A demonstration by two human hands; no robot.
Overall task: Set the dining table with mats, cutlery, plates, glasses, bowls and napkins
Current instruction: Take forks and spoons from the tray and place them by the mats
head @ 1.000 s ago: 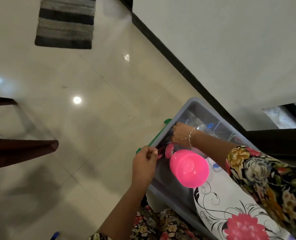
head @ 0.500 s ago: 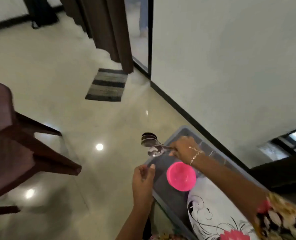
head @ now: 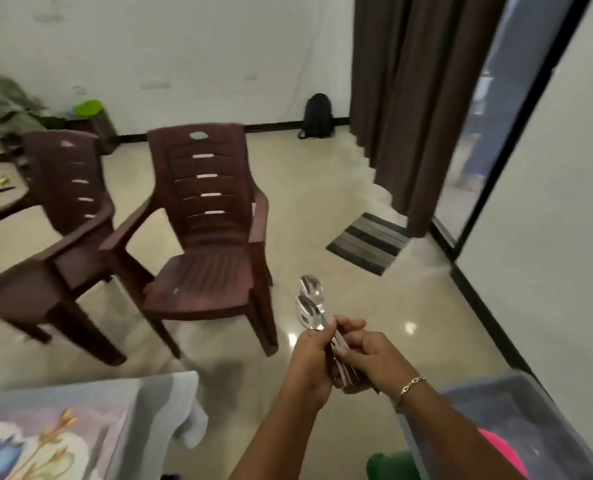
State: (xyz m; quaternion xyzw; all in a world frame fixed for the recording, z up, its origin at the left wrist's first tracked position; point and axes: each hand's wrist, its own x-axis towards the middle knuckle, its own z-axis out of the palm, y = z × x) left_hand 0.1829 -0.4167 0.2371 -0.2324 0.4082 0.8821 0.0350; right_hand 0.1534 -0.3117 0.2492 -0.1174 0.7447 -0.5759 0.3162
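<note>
Where the two hands meet above the bare floor, they jointly hold a bundle of steel spoons (head: 309, 305), bowls uppermost and handles running down between the palms. Left hand (head: 310, 362) has its fingers curled round the handles; right hand (head: 368, 358), with a bracelet (head: 411, 386) at the wrist, is wrapped round their lower ends. The spoon count cannot be told. A table (head: 80, 410) under a floral cloth lies at lower left, apart from the spoons. A grey bin (head: 478, 384) sits at lower right with a pink bowl (head: 503, 452) partly hidden behind the right arm. Two brown plastic chairs (head: 205, 237) stand side by side beyond, a striped doormat (head: 368, 242) near the curtain (head: 409, 98).
</note>
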